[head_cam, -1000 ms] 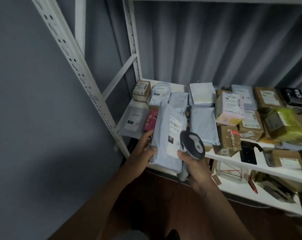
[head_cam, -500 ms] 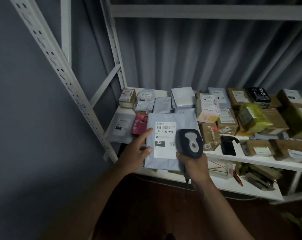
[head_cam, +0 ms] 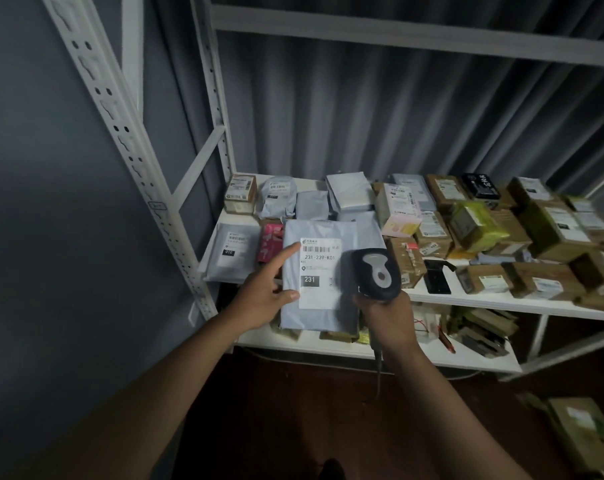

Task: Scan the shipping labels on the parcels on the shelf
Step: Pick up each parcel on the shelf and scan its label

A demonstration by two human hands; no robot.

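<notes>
A grey poly-mailer parcel (head_cam: 319,317) hangs over the front edge of the white shelf (head_cam: 473,301), label side up. Its white shipping label (head_cam: 319,271) reads 231-239-K01. My left hand (head_cam: 265,292) holds the parcel by its left edge, forefinger stretched up to the label's corner and thumb pressed on the label's lower left. My right hand (head_cam: 385,315) grips a dark handheld barcode scanner (head_cam: 376,273), whose head sits just right of the label and covers the parcel's right side. Several more labelled mailers and cardboard boxes fill the shelf behind.
White perforated uprights (head_cam: 130,140) and a diagonal brace frame the shelf's left end. Another grey mailer (head_cam: 233,251) and a pink packet (head_cam: 271,242) lie left of the held parcel. A lower shelf (head_cam: 466,355) holds clutter. A box (head_cam: 586,434) sits on the dark floor at right.
The parcel went from tilted on edge to flat with its label facing me, and has stayed so. The scanner head now sits right of the label. My view rose and panned right.
</notes>
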